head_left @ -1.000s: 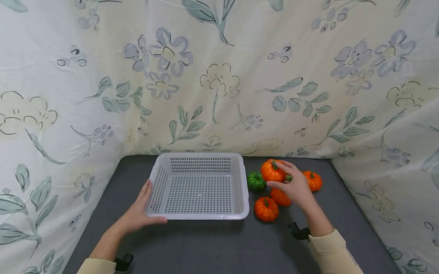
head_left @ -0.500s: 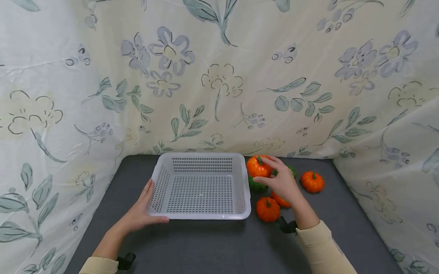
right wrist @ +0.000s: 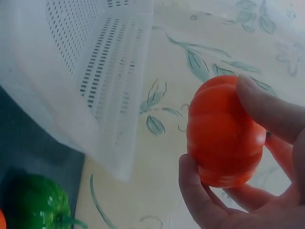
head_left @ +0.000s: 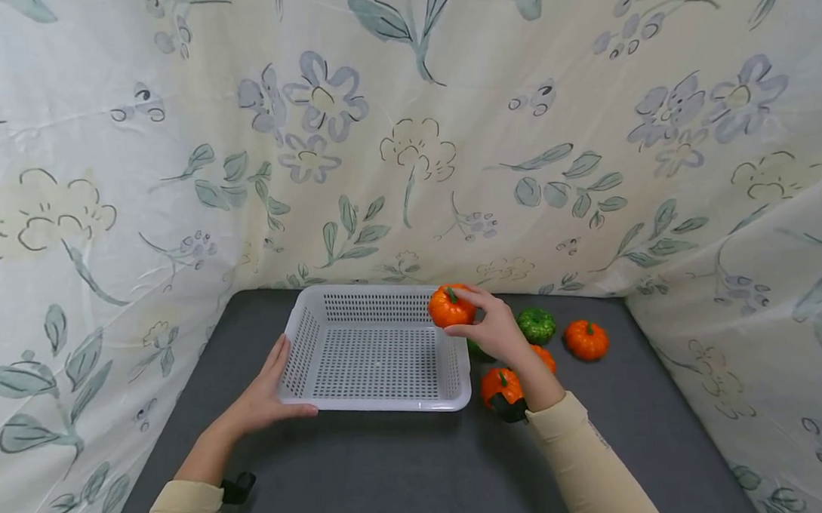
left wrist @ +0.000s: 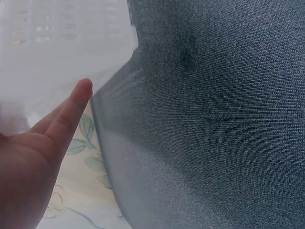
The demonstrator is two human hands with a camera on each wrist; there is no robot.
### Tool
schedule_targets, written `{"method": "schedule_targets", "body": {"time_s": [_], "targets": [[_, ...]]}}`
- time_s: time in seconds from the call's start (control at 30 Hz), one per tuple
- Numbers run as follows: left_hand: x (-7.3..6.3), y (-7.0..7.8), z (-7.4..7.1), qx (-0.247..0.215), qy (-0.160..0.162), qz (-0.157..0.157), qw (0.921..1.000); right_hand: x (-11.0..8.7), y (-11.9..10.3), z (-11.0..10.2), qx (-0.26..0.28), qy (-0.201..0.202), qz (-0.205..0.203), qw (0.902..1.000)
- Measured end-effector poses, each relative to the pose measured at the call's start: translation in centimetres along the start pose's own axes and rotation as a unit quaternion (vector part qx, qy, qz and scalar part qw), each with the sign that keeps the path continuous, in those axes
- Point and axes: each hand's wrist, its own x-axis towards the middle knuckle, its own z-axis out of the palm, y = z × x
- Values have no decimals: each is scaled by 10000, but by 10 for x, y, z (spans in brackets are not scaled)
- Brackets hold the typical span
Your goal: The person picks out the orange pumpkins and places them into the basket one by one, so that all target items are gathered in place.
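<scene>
At far right corner of white basket (head_left: 377, 363), right hand (head_left: 493, 325) held orange pumpkin (head_left: 447, 308) aloft, thumb and fingers curled round it. Left hand (head_left: 256, 398) lay spread, fingers straight against basket's left side, thumb along near rim. Right of basket, dark table (head_left: 364, 469) bore two green pumpkins (head_left: 536, 325), three other orange pumpkins (head_left: 586, 340). Floral cloth (head_left: 378, 99) hung beyond.

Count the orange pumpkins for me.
4: one pumpkin in the right hand, a second by the basket, a third partly behind the right arm, a fourth farthest right. The arm may hide more.
</scene>
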Motion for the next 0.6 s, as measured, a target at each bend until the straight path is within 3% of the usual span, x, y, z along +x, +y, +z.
{"method": "schedule_targets", "body": {"time_s": [0.6], "targets": [[0, -5, 2, 27, 53, 1, 10000, 31, -19, 31, 557, -523, -340, 9965]]}}
